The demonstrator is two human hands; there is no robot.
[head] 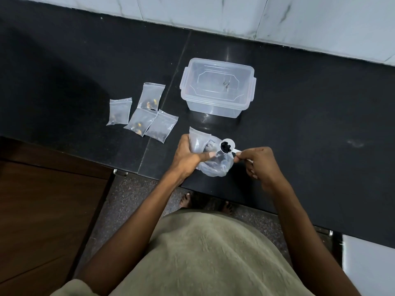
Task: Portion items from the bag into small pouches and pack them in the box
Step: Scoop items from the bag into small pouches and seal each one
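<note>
Right hand [255, 162] pinching loaded scoop [227, 146]; left hand [188, 155] gripping empty pouch [197, 141] over bag [215, 165]. Best to hold pouch mouth wide, tip slowly.

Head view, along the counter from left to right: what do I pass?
The four filled pouches → left hand gripping a small pouch → scoop of dark pieces over the bag → right hand pinching the scoop's handle. The clear box lies farther back.
</note>
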